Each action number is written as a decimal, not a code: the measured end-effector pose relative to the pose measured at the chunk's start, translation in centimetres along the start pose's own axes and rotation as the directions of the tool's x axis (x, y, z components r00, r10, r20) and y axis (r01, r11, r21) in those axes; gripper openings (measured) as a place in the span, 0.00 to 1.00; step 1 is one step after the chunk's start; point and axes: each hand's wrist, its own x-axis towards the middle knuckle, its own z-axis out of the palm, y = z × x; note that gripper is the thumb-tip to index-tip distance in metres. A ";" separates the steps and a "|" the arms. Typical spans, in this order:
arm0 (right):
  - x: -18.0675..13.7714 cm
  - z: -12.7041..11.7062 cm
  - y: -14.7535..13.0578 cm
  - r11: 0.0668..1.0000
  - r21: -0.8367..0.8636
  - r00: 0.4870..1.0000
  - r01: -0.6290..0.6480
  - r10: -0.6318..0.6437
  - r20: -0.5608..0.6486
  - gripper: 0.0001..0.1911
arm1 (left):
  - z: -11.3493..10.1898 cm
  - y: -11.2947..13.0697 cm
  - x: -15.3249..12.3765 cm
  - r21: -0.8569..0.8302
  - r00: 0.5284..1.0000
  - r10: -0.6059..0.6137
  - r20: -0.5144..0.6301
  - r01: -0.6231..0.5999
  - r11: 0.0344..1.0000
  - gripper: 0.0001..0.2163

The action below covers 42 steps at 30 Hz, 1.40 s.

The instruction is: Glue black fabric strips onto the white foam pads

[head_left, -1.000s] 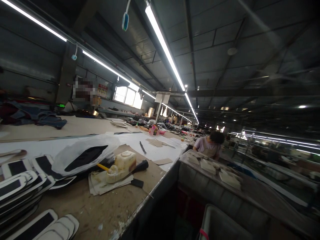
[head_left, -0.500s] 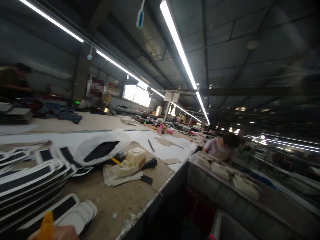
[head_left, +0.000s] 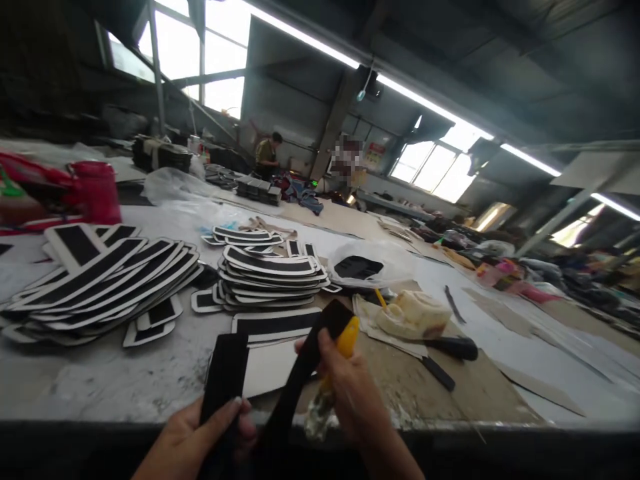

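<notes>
A black fabric strip (head_left: 295,381) hangs in a bend between my two hands at the table's front edge. My left hand (head_left: 215,427) is closed on its left end, thumb on top. My right hand (head_left: 345,373) grips the other end and also a yellow-handled brush (head_left: 347,339), whose lower end looks smeared with glue. Just beyond the strip lie white curved pieces with black centres (head_left: 277,325), one partly hidden by my right hand. A taller stack of such pieces (head_left: 270,277) stands behind them.
Another fanned pile of pieces (head_left: 115,287) spreads at the left. A glue-crusted cream container (head_left: 417,313) sits right of my right hand, beside a dark-handled tool (head_left: 453,347). Behind it is a plastic bag (head_left: 395,260). A red jar (head_left: 96,193) stands far left; a person (head_left: 267,155) works across the table.
The view has swung left and down onto the table. Both hands and the black strip now show; earlier only part of one hand with the yellow handle was visible.
</notes>
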 end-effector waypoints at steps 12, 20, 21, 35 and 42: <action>3.1 -3.2 -1.2 0.789 -0.614 0.916 0.021 0.231 0.328 0.20 | -5.3 0.9 -0.2 -0.131 0.995 0.004 -0.104 -0.017 0.991 0.10; 5.5 0.3 -1.1 0.548 -0.789 0.670 0.278 0.478 0.568 0.12 | -5.5 0.9 1.4 0.012 0.985 0.028 -0.172 -0.027 1.000 0.22; 6.0 0.9 -1.1 0.504 -0.802 0.654 0.320 0.495 0.572 0.11 | -5.2 0.9 1.7 0.058 0.983 0.011 -0.184 -0.001 0.998 0.22; 11.1 7.0 0.2 0.221 -0.782 0.445 0.583 0.718 0.535 0.15 | -2.3 3.8 2.8 0.321 0.982 -0.051 -0.181 0.108 0.941 0.10; 11.5 7.4 0.9 0.184 -0.796 0.441 0.577 0.750 0.493 0.15 | -1.7 4.0 3.7 0.431 0.954 0.007 -0.299 0.129 0.893 0.13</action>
